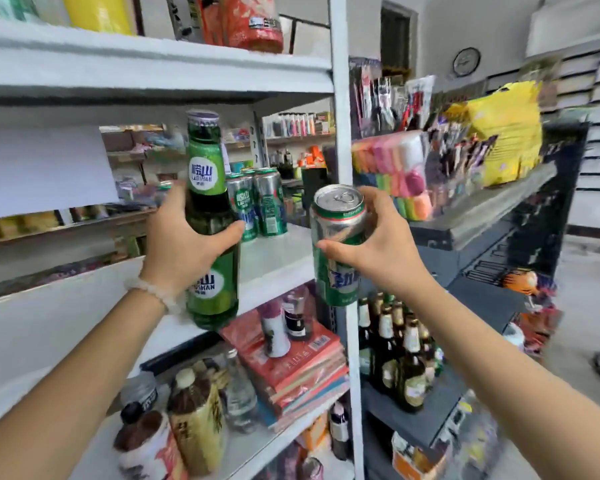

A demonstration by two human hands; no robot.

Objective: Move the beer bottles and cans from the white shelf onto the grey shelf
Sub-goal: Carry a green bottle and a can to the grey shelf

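My left hand [184, 244] grips a tall green beer bottle [210, 216] with a green and white label, held upright in front of the white shelf [278, 261]. My right hand [378, 247] holds a green and silver beer can [336, 233] by its upper part, just in front of the white upright post. Several more green cans [260, 202] stand at the back of the white shelf board. To the right, the grey shelf [413, 424] carries several brown beer bottles [399, 348] on a lower board.
The white post [342, 116] separates the two shelves. Below the white board lie red packets [302, 362], tea bottles [198, 417] and a water bottle. Sponges [392, 157] and yellow bags [506, 133] fill the upper grey shelf. Open floor lies at far right.
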